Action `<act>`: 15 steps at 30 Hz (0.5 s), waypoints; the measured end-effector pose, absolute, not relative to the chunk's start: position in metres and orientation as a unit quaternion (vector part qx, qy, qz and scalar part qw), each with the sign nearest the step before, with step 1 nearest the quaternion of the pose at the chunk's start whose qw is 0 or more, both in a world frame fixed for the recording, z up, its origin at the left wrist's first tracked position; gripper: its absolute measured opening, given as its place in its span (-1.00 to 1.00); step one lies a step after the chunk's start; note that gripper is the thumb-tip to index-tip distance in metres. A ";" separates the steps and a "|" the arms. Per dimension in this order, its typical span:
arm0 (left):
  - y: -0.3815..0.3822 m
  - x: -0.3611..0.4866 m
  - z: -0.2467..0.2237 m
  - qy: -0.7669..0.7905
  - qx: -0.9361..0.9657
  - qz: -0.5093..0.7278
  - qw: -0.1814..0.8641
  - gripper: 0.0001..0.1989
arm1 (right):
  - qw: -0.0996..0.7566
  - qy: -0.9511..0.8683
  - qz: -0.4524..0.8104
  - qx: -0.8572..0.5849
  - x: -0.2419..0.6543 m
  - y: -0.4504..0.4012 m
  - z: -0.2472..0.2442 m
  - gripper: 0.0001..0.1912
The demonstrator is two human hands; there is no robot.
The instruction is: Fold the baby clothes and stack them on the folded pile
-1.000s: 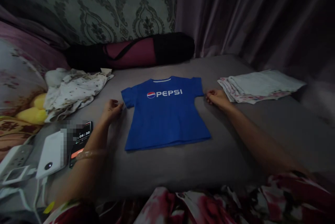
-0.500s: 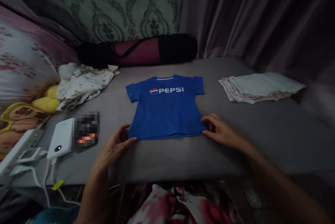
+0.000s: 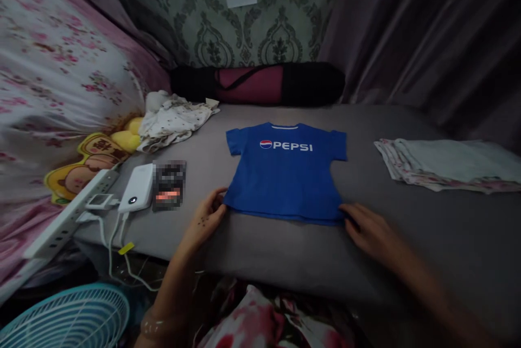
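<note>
A blue T-shirt (image 3: 285, 179) with a white PEPSI print and a round logo lies spread flat, its neck toward the wall and its hem toward me. My left hand (image 3: 207, 215) is closed at the left hem corner, pinching the cloth between thumb and fingers. At the right hem corner, my right hand (image 3: 368, 228) grips the fabric, with its thumb below and fingers curled. Both sleeves lie out to the sides, untouched.
The shirt rests on a grey-covered bed (image 3: 260, 250). Folded clothes (image 3: 456, 160) lie at right, a crumpled spotted cloth (image 3: 175, 120) at left. Nearby are a white power bank (image 3: 137, 188), a power strip (image 3: 73, 217) and cables. Behind lies a black-and-maroon bag (image 3: 256, 84); a blue fan (image 3: 69, 318) stands lower left.
The view has swung left, so everything appears farther right and the fan has come into sight. My fingers, looser around the hem corners before, are now closed on them. The shirt stays flat.
</note>
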State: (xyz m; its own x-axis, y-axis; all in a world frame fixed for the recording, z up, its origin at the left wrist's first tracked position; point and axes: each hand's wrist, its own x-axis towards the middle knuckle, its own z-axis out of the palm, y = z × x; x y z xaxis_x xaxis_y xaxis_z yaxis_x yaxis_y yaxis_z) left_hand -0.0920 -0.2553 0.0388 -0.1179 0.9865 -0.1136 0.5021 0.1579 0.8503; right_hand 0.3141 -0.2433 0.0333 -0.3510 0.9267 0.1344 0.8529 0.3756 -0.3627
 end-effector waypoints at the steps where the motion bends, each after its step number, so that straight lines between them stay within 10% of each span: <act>1: -0.254 -0.090 0.036 0.676 0.559 0.333 0.344 -0.56 | 0.148 -0.812 0.102 -0.555 0.311 -0.242 0.033 -0.69; 15: -0.252 -0.113 0.024 0.670 0.671 0.279 0.150 -0.50 | 0.070 -0.763 0.056 -0.640 0.311 -0.252 0.046 -0.71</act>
